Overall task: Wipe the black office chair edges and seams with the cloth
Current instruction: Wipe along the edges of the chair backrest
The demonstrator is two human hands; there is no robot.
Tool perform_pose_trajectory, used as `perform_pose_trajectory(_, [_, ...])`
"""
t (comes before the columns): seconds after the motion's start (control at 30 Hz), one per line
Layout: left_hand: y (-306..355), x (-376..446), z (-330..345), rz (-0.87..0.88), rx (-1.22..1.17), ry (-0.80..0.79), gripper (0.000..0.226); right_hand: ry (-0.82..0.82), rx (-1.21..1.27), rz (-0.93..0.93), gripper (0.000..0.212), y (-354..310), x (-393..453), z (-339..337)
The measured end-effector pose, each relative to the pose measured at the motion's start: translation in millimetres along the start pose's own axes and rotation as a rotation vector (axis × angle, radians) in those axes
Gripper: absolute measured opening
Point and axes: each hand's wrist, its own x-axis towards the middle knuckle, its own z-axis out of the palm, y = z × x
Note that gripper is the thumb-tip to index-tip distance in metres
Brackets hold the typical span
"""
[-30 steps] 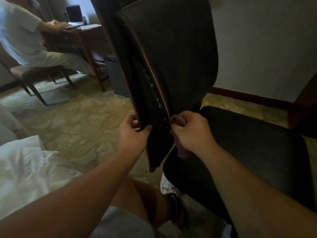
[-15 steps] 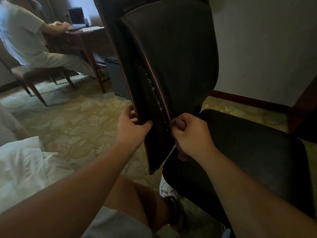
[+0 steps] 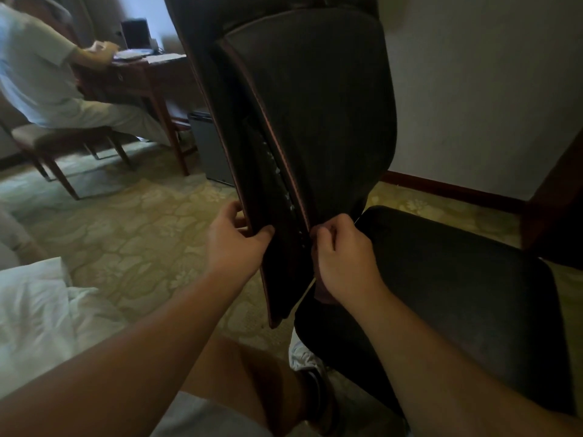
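Bare left hand (image 3: 235,239) grips rear edge of black office chair (image 3: 303,121) backrest, thumb on side panel, fingers curled behind. Right hand (image 3: 342,257) curled tight at reddish piped seam (image 3: 284,159), pinching dark cloth (image 3: 323,291); a scrap hangs below the fist, mostly hidden. Backrest upright, centre frame; seat (image 3: 457,294) just right of hands. White bedding (image 3: 41,310) lower left. Patterned carpet (image 3: 132,222) beneath. Seated person (image 3: 38,67) at wooden desk (image 3: 142,80), far left background.
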Motion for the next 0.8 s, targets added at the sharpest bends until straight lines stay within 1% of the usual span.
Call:
perform_pose_trajectory(0.07, [0, 0, 0, -0.015, -0.014, 0.003, 0.036, 0.013, -0.037, -0.039, 0.003, 0, -1, 0])
perform_pose_trajectory(0.17, [-1, 0, 0, -0.032, -0.013, 0.008, 0.034, -0.025, -0.072, -0.079, 0.008, -3, -1, -3])
perform_pose_trajectory(0.3, [-1, 0, 0, -0.051, -0.015, 0.012, 0.034, 0.001, -0.053, -0.034, 0.009, -3, 4, -9])
perform_pose_trajectory(0.4, [-2, 1, -1, -0.053, -0.012, 0.02, 0.034, -0.089, -0.103, -0.057, 0.009, -7, 6, -12])
perform_pose_trajectory(0.43, [-2, 1, -2, -0.052, -0.01, 0.018, 0.034, -0.098, -0.121, -0.066, 0.009, -8, 8, -15])
perform_pose_trajectory(0.53, [-1, 1, -1, -0.062, -0.021, -0.002, 0.035, -0.056, -0.137, -0.063, 0.008, -10, 12, -21])
perform_pose_trajectory(0.67, [0, -1, -1, -0.061, -0.049, -0.001, 0.033, -0.135, -0.17, -0.086, 0.009, -13, 13, -20])
perform_pose_trajectory(0.8, [-2, 0, 1, -0.054, -0.053, 0.014, 0.032, -0.1, -0.142, -0.094, 0.008, -15, 12, -20])
